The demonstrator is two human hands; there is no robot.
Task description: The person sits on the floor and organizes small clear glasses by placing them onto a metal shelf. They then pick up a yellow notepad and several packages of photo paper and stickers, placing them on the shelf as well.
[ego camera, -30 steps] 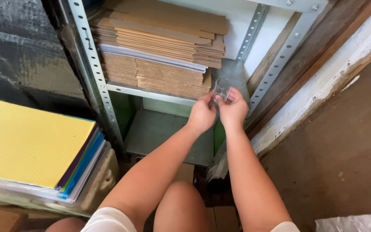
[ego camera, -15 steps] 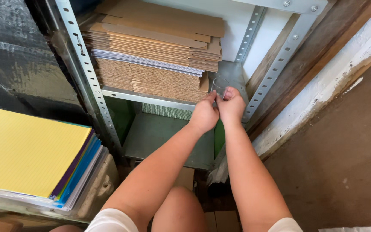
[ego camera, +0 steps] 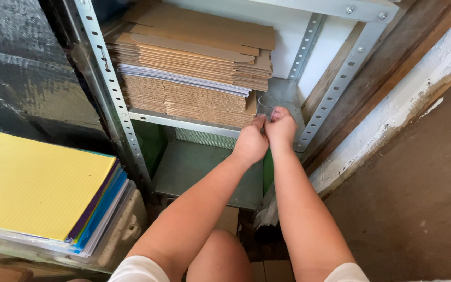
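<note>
My left hand [ego camera: 250, 142] and my right hand [ego camera: 281, 128] are pressed together at the front edge of a grey metal shelf [ego camera: 184, 123]. Both pinch a small clear plastic piece [ego camera: 265, 106] that sticks up just above my fingers. It stands beside a tall stack of flat brown cardboard sheets [ego camera: 194, 68] that fills the shelf's left part. The shape of the clear piece is hard to make out.
The perforated metal uprights [ego camera: 105, 78] frame the rack, with a lower green-grey shelf [ego camera: 199, 167] underneath. A pile of coloured plastic sheets, yellow on top [ego camera: 37, 188], lies at the left. A wooden beam and a rough wall [ego camera: 408, 99] run along the right.
Both hands have stayed together at the shelf edge. They have shifted slightly down and left in view as the camera moved, and the clear piece now shows less above my fingers.
</note>
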